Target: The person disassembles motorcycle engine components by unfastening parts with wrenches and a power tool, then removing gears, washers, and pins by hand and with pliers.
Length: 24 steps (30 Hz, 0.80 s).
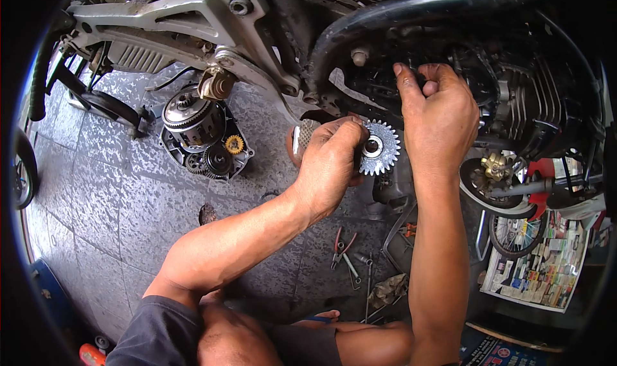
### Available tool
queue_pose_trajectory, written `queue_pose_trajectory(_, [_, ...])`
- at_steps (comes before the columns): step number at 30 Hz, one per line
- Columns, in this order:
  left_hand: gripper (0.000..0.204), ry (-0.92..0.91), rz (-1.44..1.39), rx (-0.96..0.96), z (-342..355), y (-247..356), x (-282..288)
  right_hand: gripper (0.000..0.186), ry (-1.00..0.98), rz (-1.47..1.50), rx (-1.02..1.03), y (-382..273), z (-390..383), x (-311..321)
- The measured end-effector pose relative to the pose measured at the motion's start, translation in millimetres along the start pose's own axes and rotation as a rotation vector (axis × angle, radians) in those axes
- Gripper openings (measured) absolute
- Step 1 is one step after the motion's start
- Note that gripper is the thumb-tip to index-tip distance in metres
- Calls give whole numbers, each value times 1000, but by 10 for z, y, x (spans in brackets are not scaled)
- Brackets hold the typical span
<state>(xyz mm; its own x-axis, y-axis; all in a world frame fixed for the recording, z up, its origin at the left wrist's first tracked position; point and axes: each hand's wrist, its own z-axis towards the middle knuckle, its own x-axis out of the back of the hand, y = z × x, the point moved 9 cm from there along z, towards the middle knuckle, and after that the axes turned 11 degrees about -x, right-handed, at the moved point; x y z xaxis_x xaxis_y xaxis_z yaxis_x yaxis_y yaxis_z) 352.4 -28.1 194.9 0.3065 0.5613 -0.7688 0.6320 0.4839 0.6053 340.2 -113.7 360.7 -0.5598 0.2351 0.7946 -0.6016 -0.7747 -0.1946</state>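
Observation:
A grey toothed gear (385,149) with a round centre hole is gripped at its left edge by my left hand (331,160), fingers wrapped behind it. My right hand (442,112) is raised beside the dark engine area of a motorcycle (514,102), thumb and bent fingers closed near the black frame tube (385,22). What its fingertips hold, if anything, is too small or hidden to make out. On the floor to the left stands an opened engine cover (244,163) carrying a clutch drum (191,118), dark gears and a small yellow gear (234,144).
Red-handled pliers (342,245) and wrenches (367,282) lie on the grey tiled floor (128,224) before me, near a crumpled rag (387,290). The silver footrest bracket (173,19) overhangs the upper left. Printed paper (546,266) lies at right under a small wheel (514,234).

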Motion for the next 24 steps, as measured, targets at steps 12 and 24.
queue_pose_trajectory(12, [18,-3,-32,25,8,10,-21,24,36,10,18,-38,11,-28])
queue_pose_trajectory(24, [25,-92,56,-35,0,-11,-39,18,-234,499,-198,366,-413,115])
